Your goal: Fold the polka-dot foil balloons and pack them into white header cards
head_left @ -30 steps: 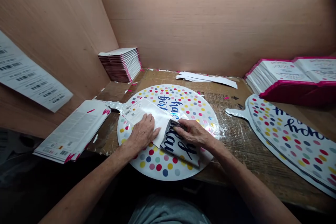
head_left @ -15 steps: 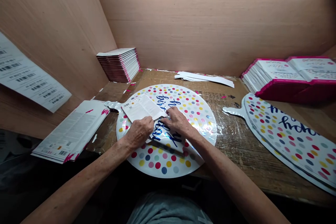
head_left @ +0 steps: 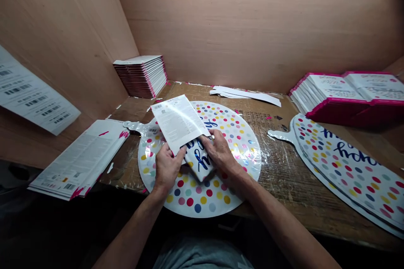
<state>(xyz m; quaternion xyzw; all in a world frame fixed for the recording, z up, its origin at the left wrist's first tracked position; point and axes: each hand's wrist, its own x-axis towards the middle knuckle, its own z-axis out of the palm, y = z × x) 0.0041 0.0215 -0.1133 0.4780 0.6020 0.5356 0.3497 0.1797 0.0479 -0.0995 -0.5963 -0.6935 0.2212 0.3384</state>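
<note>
My left hand (head_left: pixel 168 167) pinches the lower left corner of a white printed envelope (head_left: pixel 178 119), thumb on top. The envelope lies tilted, its far end raised over a flat, round foil balloon (head_left: pixel 197 201) with coloured dots. From the envelope's near edge sticks out a folded foil balloon (head_left: pixel 198 164) with dark blue lettering. How far it reaches inside is hidden. My right hand (head_left: pixel 220 151) grips this folded balloon and the envelope's right corner, fingers partly out of sight. The flat balloon's tail (head_left: pixel 135 126) points left.
A stack of printed envelopes (head_left: pixel 78 155) lies at left, below a hanging barcode sheet (head_left: pixel 34 96). Folded envelopes (head_left: pixel 140 75) stand in the back corner. White paper strips (head_left: pixel 244 94) lie at the back. On the right are more flat balloons (head_left: pixel 347 172) and a pink-edged box of envelopes (head_left: pixel 341 107).
The envelope has swung up and away from me, and its near edge now meets the folded balloon. My left hand has turned from a fist on top to a thumb pinch at the envelope's corner.
</note>
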